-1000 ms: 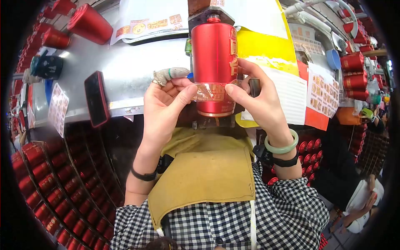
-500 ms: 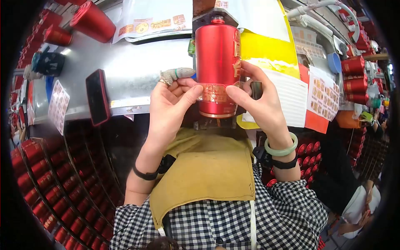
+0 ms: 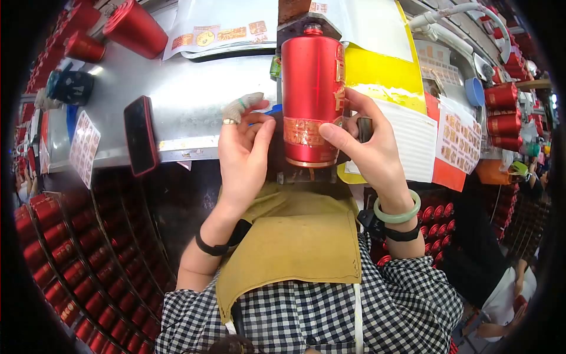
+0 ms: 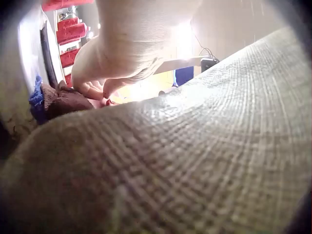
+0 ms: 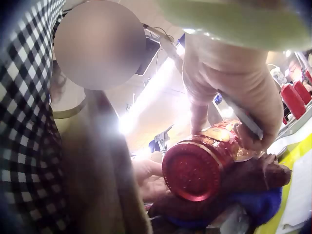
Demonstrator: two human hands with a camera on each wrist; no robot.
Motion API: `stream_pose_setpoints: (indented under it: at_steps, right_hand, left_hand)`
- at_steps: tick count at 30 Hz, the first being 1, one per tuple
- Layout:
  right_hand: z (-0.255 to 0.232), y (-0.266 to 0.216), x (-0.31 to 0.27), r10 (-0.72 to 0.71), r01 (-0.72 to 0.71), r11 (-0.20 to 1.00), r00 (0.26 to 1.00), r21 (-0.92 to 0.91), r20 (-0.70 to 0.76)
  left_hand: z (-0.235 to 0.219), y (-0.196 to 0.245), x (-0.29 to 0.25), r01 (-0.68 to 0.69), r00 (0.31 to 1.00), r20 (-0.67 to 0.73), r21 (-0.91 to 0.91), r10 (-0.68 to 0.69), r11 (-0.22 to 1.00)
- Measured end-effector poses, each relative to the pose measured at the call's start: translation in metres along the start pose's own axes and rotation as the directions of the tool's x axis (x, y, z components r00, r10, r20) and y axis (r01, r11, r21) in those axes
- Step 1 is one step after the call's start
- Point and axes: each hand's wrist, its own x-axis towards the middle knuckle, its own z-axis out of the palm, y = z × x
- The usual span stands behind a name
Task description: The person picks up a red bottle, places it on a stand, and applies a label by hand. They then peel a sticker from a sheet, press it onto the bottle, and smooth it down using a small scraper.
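Observation:
A red metallic bottle [image 3: 309, 88] lies on its back before the person, neck away, base towards the apron. Across its lower part runs a gold-patterned sticker [image 3: 302, 131], and gold characters mark its right side. The right hand [image 3: 370, 133] grips the bottle's right side, thumb pressing on the sticker's right end. A dark-handled tool [image 3: 364, 127] is tucked in that hand; the right wrist view shows its flat metal strip [image 5: 241, 114]. Just left of the bottle, the left hand [image 3: 244, 147] has loosely curled fingers, one wearing a grey knit finger cover [image 3: 242, 107].
A brown padded support [image 5: 258, 173] with blue cloth lies under the bottle. On the metal worktop are a phone [image 3: 140, 135], a sticker sheet [image 3: 85, 147] and a red cup-shaped container [image 3: 135, 29]. Papers and another sticker sheet [image 3: 457, 133] lie right. Racks of red bottles [image 3: 82, 259] stand below.
The left hand has let go of the sticker's left end and moved left off the bottle. The sticker, earlier partly lifted, now lies flat. The right hand keeps its hold.

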Motion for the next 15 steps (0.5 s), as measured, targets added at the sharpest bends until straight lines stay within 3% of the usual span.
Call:
stream_pose_setpoints:
  at_steps: [2, 3, 5, 7, 9, 11, 13, 15]
  right_hand:
    - [0.000, 0.002, 0.000, 0.016, -0.016, 1.000, 1.000, -0.006, -0.011]
    - [0.000, 0.003, 0.000, 0.016, -0.016, 1.000, 1.000, -0.006, -0.011]
    - [0.001, 0.004, 0.000, 0.000, 0.000, 0.998, 1.000, 0.064, -0.002]
    - [0.002, 0.001, 0.000, 0.007, -0.007, 0.998, 1.000, 0.070, 0.012]
    - [0.001, -0.003, -0.001, 0.010, -0.011, 0.997, 1.000, 0.077, 0.021]
    - [0.000, -0.007, -0.001, 0.096, -0.101, 0.990, 0.994, 0.098, 0.061]
    - [0.001, -0.005, 0.000, 0.065, -0.074, 0.987, 0.996, 0.141, 0.067]
    - [0.002, 0.000, 0.000, 0.033, -0.046, 0.982, 0.997, 0.185, 0.071]
  left_hand:
    - [0.009, 0.005, -0.010, -0.182, 0.974, -0.083, 0.269, 0.211, 0.946]
    - [0.005, 0.003, -0.012, -0.342, 0.932, 0.022, 0.379, 0.361, 0.860]
    - [0.007, 0.007, -0.021, -0.576, 0.808, 0.316, 0.600, 0.497, 0.555]
    - [0.010, -0.008, -0.027, -0.568, 0.816, 0.339, 0.626, 0.469, 0.535]
    - [0.006, -0.017, -0.026, -0.558, 0.825, 0.311, 0.586, 0.472, 0.588]
    - [0.002, -0.021, -0.025, -0.510, 0.851, 0.257, 0.611, 0.458, 0.606]
    - [0.003, -0.017, -0.024, -0.519, 0.839, 0.259, 0.648, 0.479, 0.558]
    - [0.010, -0.010, -0.026, -0.542, 0.775, 0.267, 0.747, 0.573, 0.385]
